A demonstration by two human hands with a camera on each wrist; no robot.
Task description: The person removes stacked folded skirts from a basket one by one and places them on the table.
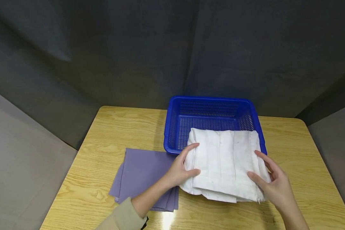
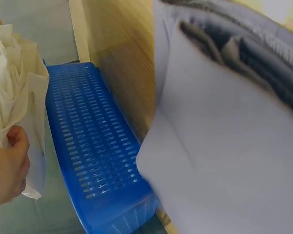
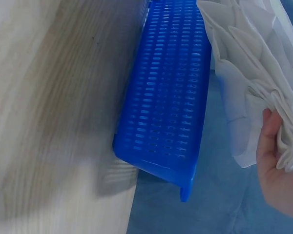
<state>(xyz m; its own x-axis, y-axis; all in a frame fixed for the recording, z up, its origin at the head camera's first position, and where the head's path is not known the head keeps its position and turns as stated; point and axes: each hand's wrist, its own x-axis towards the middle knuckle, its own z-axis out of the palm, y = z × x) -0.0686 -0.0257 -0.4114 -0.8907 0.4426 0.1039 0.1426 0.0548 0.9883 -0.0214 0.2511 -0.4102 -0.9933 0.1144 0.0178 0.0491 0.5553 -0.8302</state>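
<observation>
A bundle of white folded fabric [image 1: 224,163], perhaps a garment, is raised above the table's front part, its far end covering part of the blue basket [image 1: 169,127]. My left hand [image 1: 185,167] grips its left side, thumb on top. On the opposite side my right hand [image 1: 273,179] holds the edge, with the thumb on the upper face. Many stacked layers show in the right wrist view, where the right hand [image 3: 278,168] pinches them. In the left wrist view the left hand [image 2: 10,165] grasps the crumpled side. The undersides of the fingers are partly hidden.
Folded grey-purple fabric [image 1: 146,172] lies on the wooden table [image 1: 100,140], left of the basket and partly under my left forearm. Inside the basket, the bare perforated floor shows beyond the bundle. A dark curtain [image 1: 149,54] hangs behind the table.
</observation>
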